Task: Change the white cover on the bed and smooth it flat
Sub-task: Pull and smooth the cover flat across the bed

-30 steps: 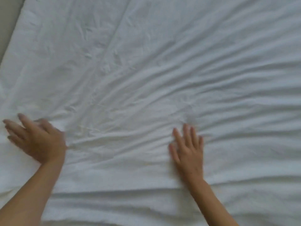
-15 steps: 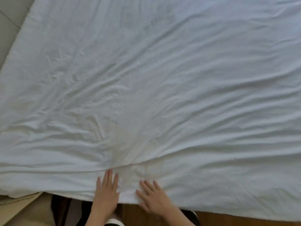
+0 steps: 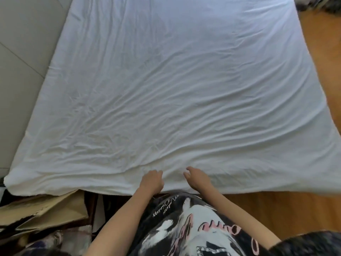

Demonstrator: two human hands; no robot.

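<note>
cover [image 3: 175,85] spread over whole bed, creased near edge | L hand [image 3: 152,180] + R hand [image 3: 197,177] close together, fingers curled, pinching near hem | light, soft, limp cloth, bunches easy | grip hem, pull taut

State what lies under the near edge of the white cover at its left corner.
Flattened brown cardboard pokes out beneath the white fabric cover's near-left corner, with dark patterned fabric below it. The bed itself cannot be seen: the cover hides it completely.

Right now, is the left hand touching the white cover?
Touching. Head view: the left hand rests knuckles-down on the white cover near its front edge, no gap.
</note>
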